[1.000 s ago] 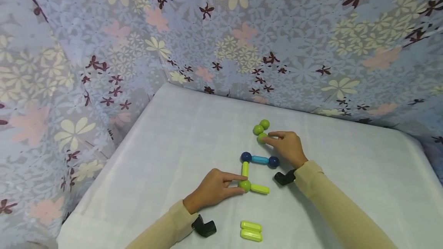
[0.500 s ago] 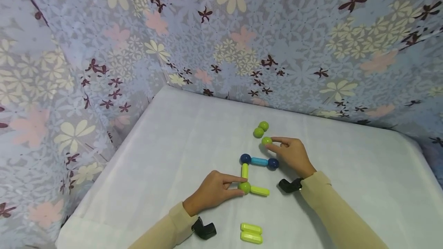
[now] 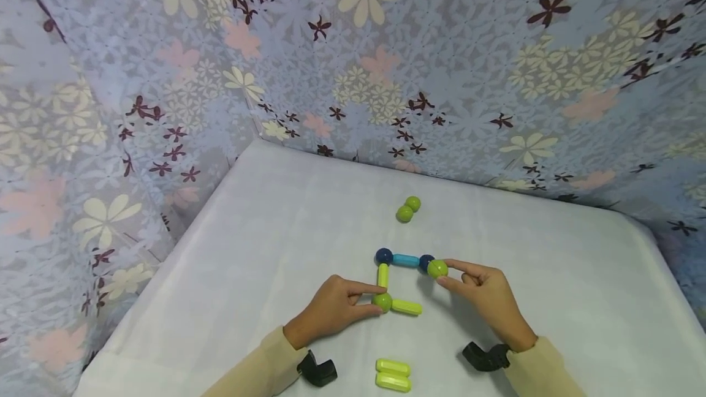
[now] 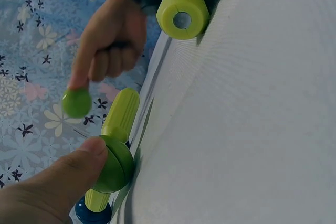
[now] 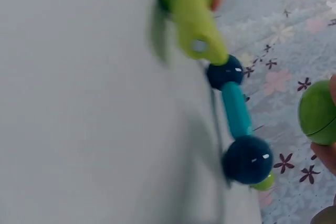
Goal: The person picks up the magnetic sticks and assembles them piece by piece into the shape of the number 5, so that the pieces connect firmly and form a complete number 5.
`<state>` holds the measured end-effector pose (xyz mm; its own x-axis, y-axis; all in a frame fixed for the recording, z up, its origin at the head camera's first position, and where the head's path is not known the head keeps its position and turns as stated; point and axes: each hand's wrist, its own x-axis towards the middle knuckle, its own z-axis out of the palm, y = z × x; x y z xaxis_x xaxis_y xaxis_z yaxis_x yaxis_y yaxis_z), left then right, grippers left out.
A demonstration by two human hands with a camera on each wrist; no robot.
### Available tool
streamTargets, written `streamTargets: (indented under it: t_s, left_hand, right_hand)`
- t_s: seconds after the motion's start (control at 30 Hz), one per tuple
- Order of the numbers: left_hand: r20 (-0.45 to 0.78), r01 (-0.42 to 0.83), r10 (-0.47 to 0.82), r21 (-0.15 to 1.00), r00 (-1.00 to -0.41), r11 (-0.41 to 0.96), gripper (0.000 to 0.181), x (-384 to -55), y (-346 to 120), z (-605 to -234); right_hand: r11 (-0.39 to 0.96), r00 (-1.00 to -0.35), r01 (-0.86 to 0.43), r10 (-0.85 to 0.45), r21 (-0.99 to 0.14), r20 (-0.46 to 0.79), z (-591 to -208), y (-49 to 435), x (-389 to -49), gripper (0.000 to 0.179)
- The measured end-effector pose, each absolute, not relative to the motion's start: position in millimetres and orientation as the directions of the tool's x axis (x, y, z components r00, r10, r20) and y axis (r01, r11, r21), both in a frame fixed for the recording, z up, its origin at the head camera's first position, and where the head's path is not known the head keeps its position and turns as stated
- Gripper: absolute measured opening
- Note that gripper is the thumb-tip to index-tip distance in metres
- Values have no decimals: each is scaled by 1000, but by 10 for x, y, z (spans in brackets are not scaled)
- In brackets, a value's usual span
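Note:
My left hand (image 3: 331,308) pinches a green ball (image 3: 383,303) between thumb and index finger; the ball sits at the corner of a joined shape on the table. From that ball one lime rod (image 3: 407,307) points right, and another lime rod (image 3: 383,276) runs up to a dark blue ball (image 3: 384,256). A light blue rod (image 3: 406,260) links this to a second dark blue ball (image 5: 248,159). My right hand (image 3: 488,299) pinches a loose green ball (image 3: 438,269) between thumb and fingers, raised off the table, partly covering the second dark blue ball in the head view.
Two green balls (image 3: 405,213) lie together farther back on the white table (image 3: 309,201). Two lime rods (image 3: 393,374) lie side by side near the front, their metal ends seen in the left wrist view. A floral curtain (image 3: 353,78) hangs behind the table.
My right hand has taken one green ball from the group at the back and brought it toward me and slightly right. My left hand stays on the corner ball.

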<state>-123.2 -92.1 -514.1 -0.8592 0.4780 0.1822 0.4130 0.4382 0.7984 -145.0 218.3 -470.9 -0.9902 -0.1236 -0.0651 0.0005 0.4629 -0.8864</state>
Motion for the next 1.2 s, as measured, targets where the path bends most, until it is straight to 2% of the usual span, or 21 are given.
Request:
streamTargets:
  t_s: [0.27,0.37,0.47,0.57,0.97,1.2]
  left_hand:
    - [175,405,478,805,-861,434,38,-1193,-920,-5139]
    - [185,412,474,802,-861,434,37,-1190,-918,-5135]
    - [186,407,467,803,-865,435,36,-1188,-926,-5127]
    - [176,397,465,809,-867,433,36,-1187,-927,-5116]
    - [118,337,460,838,-880,429,36,-1185,-930,-5107]
    - [128,343,462,840,-878,420,36,-1187,-917,-5115]
  right_hand:
    - [475,-994,-29,-109,-880,-26,-4965,2257,-1019,40]
    - [524,-980,-181,-165,-833,109,-5055,2260,-931,37]
    - [576,-930,-366,-238,-731,279,-5125,2235,-901,38]
    - [605,-892,-450,-274,-657,358,-5153,2209,-892,40]
    - [686,-886,-451,-270,-571,377,-5179,2108,-897,40]
    - [718,-896,-429,-259,-548,361,-5164,2097,-886,39]
